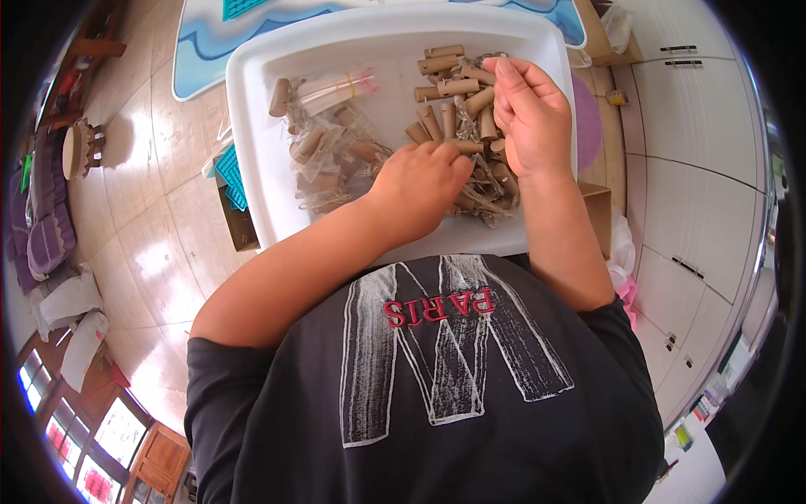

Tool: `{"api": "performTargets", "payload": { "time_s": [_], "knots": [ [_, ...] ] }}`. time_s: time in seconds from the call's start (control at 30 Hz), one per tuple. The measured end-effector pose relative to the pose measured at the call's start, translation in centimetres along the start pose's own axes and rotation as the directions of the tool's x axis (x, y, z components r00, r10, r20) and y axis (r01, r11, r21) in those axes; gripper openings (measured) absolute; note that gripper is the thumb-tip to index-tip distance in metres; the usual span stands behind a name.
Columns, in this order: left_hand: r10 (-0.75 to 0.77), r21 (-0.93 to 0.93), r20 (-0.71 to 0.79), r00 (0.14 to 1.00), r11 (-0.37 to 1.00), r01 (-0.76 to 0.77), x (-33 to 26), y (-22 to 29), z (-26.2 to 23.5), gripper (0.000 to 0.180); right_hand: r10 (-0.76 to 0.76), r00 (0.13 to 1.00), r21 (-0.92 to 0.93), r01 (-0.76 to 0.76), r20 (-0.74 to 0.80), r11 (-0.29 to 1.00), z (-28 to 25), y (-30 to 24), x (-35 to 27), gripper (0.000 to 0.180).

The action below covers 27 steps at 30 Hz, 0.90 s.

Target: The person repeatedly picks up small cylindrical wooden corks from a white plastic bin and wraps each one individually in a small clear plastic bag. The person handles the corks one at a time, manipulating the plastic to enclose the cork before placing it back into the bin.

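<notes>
A heap of small brown cardboard tubes [457,109] lies in the right half of a big white tray [252,92]. Clear plastic wrap is mixed in with them. The left hand [417,181] rests on the near edge of this heap. Its fingers are curled under, knuckles up, and they press on a tube and some wrap; I cannot tell if they grip anything. The right hand [529,113] is raised over the far right of the heap. Its fingers are bent and pinched together at the tips, close to a tube at the top of the pile. What they hold is too small to tell.

More tubes in clear bags [332,155] lie in the left half of the tray, near the left hand. One clear bag [340,84] with a pink end sits far from the person.

The tray has raised sides. The bare white floor of the tray shows along its left and far sides. Both forearms come in from the near side and cross the near rim.

A blue and white mat [201,42] lies past the tray. A tiled floor [143,218] is on the left, and white cupboards [697,168] are on the right.
</notes>
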<state>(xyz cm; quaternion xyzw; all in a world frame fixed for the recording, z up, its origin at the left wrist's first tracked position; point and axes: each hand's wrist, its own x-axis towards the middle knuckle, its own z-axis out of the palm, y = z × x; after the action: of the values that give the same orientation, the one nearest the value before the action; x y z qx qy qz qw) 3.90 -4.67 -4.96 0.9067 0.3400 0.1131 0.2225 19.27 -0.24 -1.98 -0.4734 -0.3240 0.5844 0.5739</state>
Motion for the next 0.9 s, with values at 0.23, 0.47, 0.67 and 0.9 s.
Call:
{"api": "performTargets", "payload": {
  "time_s": [0.23, 0.47, 0.67, 0.9],
  "knots": [
    [0.17, 0.064, 0.086, 0.982, 0.982, -0.175, -0.6, 0.2, 1.9, 0.012, 0.007, 1.0, -0.016, -0.007, 0.014, 1.0, 0.6, 0.2, 0.0, 0.017],
    [-0.162, -0.425, 0.048, 0.986, 0.89, 0.167, -0.6, -0.4, -2.4, 0.021, 0.04, 0.999, -0.098, -0.036, 0.036, 0.994, -0.5, -0.4, 0.1, 0.02],
    [-0.311, -0.605, -0.08, 0.947, 0.771, 0.202, -1.0, -1.7, -5.1, 0.02, 0.035, 0.992, -0.5, 0.033, 0.125, 0.865, -0.9, 0.1, 0.0, 0.03],
    [-0.422, -0.738, -0.152, 0.894, 0.65, 0.182, -1.0, -2.3, -4.4, 0.023, 0.147, 0.934, -0.513, 0.045, 0.327, 0.857, -0.9, 0.3, -1.3, 0.025]
  ]
}}
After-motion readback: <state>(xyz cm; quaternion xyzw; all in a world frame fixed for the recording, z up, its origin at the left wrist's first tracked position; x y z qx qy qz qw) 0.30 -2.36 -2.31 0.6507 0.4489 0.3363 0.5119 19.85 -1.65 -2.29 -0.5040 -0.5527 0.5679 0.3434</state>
